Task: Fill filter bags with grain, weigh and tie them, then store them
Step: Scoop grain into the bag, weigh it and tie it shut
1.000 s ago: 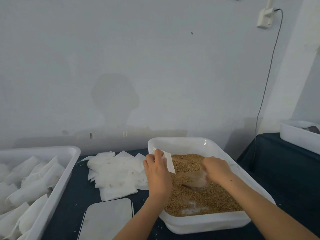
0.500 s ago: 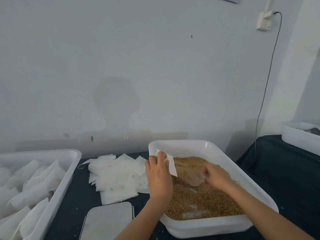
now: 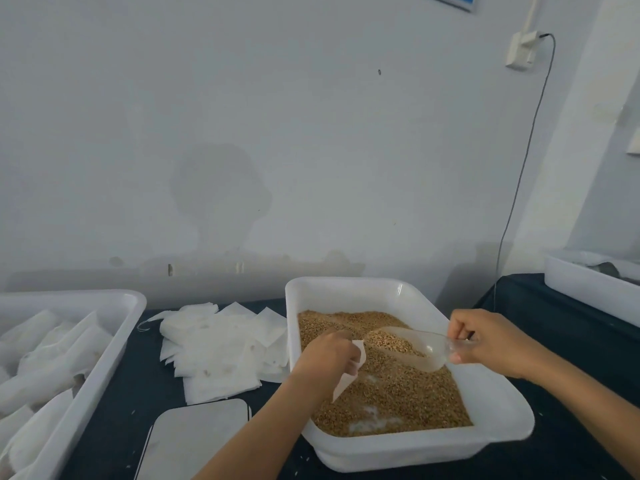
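Note:
A white tub (image 3: 349,289) at centre right holds brown grain (image 3: 405,396). Over the grain my left hand (image 3: 325,358) grips a white filter bag (image 3: 348,375) that hangs down from its fingers. My right hand (image 3: 491,341) holds the handle of a clear plastic scoop (image 3: 412,344), which is heaped with grain and lifted above the tub, its tip close to the bag. A pile of flat empty filter bags (image 3: 218,348) lies on the dark table left of the tub.
A white tray (image 3: 114,344) at the left holds several filled bags (image 3: 45,362). A silver scale platform (image 3: 197,438) sits at the front, between tray and tub. Another white tub (image 3: 588,289) stands at the far right. A cable (image 3: 519,174) hangs down the wall.
My right hand has pulled the scoop out of the grain and raised it, full, to the right. My left hand has lowered the bag closer to the grain.

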The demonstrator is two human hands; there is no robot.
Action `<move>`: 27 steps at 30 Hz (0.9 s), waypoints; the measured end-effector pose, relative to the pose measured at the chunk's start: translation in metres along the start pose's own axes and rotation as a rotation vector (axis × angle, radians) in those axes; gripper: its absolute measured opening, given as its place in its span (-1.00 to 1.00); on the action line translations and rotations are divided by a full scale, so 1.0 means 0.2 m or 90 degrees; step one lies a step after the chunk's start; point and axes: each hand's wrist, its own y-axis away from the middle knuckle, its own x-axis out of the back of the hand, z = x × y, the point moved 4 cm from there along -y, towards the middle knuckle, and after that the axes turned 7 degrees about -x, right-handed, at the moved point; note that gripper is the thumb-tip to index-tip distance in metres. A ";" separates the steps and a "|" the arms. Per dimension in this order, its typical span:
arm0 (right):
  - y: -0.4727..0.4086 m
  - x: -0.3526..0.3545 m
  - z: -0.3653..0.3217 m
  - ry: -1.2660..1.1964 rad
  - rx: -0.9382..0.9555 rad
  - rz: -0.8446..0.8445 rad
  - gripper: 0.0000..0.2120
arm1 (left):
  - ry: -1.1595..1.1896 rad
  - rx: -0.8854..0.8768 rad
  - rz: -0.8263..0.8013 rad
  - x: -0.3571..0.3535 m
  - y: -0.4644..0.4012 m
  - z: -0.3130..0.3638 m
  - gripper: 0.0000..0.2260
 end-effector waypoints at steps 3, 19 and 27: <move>-0.01 0.00 -0.02 0.027 0.004 -0.013 -0.82 | 0.013 -0.006 0.008 0.02 0.01 0.02 -0.81; -0.12 0.10 -0.24 0.263 0.035 -0.053 -0.72 | 0.101 -0.063 0.058 0.07 0.04 0.06 -0.81; -0.15 0.12 -0.35 0.348 0.058 -0.031 -0.65 | 0.096 -0.064 0.049 0.06 0.03 0.06 -0.82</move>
